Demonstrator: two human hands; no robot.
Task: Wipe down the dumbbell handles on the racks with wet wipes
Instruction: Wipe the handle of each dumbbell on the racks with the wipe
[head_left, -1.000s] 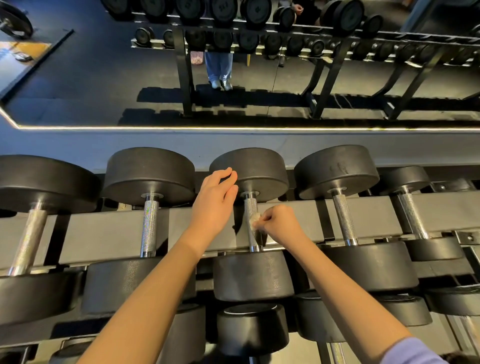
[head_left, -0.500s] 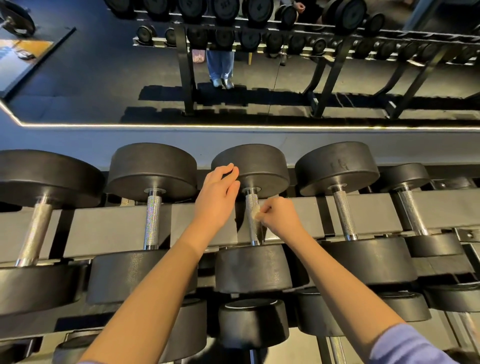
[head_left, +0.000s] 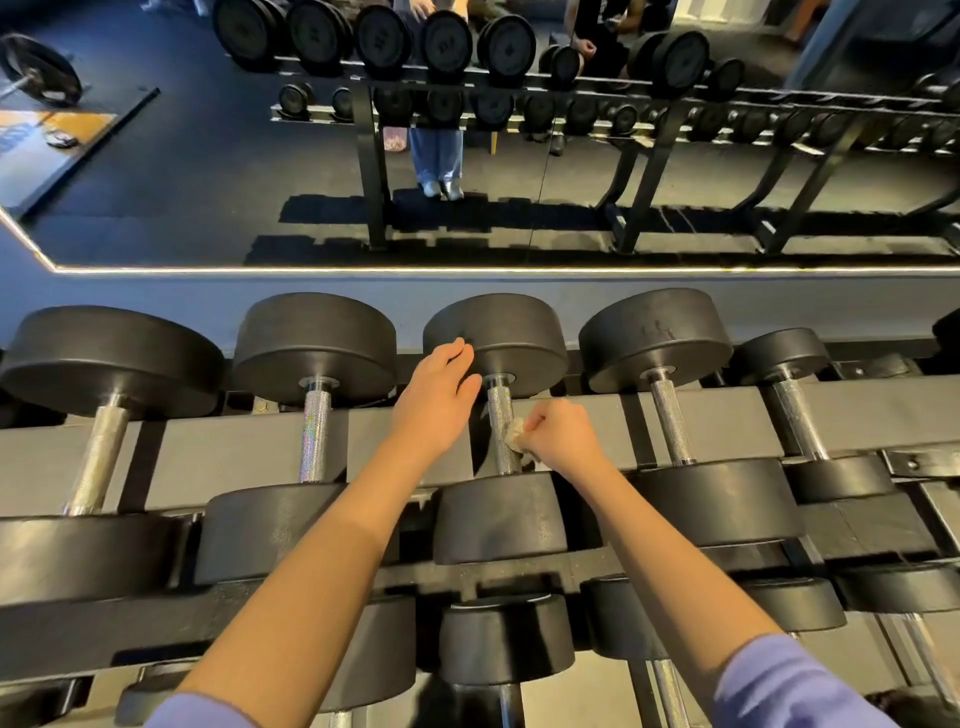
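A grey rack (head_left: 223, 447) is seen running across the view, with a row of dumbbells laid across its rails. One dumbbell (head_left: 501, 431) is set between the two hands: its far head is touched by the left fingers (head_left: 457, 358), and its handle is met by the right fingers (head_left: 540, 415) through a wipe (head_left: 515, 434). Two more dumbbells (head_left: 314, 415) are racked to the left of the left fingers, and others (head_left: 670, 410) to the right of the right fingers. A lower tier (head_left: 506, 636) of dumbbells is seen beneath the wrists.
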